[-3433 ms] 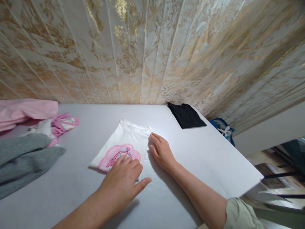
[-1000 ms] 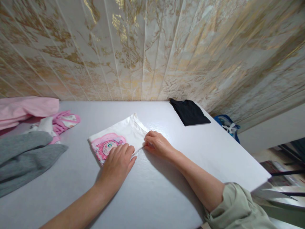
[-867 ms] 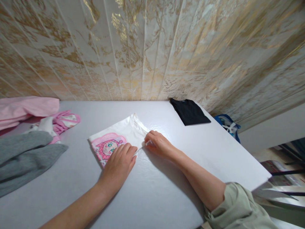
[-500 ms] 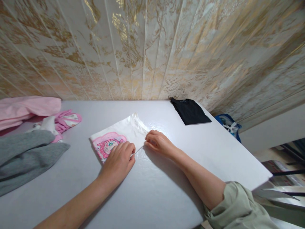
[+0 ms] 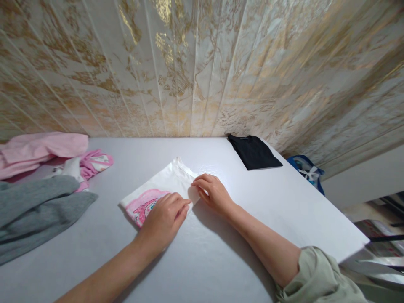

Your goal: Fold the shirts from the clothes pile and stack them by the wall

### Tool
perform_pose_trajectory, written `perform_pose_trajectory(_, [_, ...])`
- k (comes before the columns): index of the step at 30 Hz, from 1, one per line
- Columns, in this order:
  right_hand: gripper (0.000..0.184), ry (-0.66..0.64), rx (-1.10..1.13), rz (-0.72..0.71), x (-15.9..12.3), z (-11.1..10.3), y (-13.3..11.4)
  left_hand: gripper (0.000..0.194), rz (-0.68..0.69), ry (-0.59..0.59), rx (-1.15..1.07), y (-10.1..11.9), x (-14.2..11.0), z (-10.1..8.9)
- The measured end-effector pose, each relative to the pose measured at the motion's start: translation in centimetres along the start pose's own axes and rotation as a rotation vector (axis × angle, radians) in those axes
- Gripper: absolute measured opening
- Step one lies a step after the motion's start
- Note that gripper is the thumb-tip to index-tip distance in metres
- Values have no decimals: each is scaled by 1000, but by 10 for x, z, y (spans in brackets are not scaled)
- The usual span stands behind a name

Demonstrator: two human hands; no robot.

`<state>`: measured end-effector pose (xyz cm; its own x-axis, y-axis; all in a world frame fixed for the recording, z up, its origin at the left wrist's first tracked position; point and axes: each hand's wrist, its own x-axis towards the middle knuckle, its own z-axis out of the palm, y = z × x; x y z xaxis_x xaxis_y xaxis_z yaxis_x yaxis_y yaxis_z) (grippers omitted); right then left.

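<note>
A folded white T-shirt (image 5: 170,179) with a pink cartoon print (image 5: 144,207) lies at an angle on the white table, its neckline pointing away from me and to the right. My left hand (image 5: 166,216) rests over the near edge of the shirt and hides part of the print; its fingers are extended, with the index finger pointing right. At the shirt's right edge is my right hand (image 5: 212,190), its fingers loosely curved and the thumb apart from them. The fingertips touch or nearly touch the fabric near the collar.
Grey cloth (image 5: 47,210), pink cloth (image 5: 53,147) and a pink-and-white printed garment (image 5: 93,164) lie heaped at the left. A folded black T-shirt (image 5: 255,152) sits at the back right. Beyond the table's right edge is a blue bag (image 5: 306,170). A patterned curtain (image 5: 189,75) hangs behind.
My left hand has slid right along the shirt's near edge, covering more of the print, and its index finger has straightened. My right hand's fingers have loosened from the shirt's edge.
</note>
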<state>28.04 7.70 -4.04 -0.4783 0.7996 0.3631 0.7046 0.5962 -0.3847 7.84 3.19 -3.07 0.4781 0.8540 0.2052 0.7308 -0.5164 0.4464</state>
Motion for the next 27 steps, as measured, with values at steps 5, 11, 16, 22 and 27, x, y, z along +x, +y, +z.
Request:
perform_pose_trajectory(5, [44, -149, -81, -23, -3, 12, -13, 53, -23, 107, 324, -25, 3, 12])
perform_pose_trajectory(11, [46, -128, -109, 35, -3, 16, -15, 61, -52, 18, 427, -30, -2, 24])
perform_pose_trajectory(16, [56, -178, -165, 36, 0, 19, -15, 60, -69, 19, 408, -24, -1, 20])
perform_pose_trajectory(22, [53, -188, -189, 104, 1, 25, -17, 61, -99, -18, 402, -20, -2, 20])
perform_pose_trajectory(27, [53, -182, -177, 99, -1, 24, -14, 59, -111, -6, 395, -29, 0, 13])
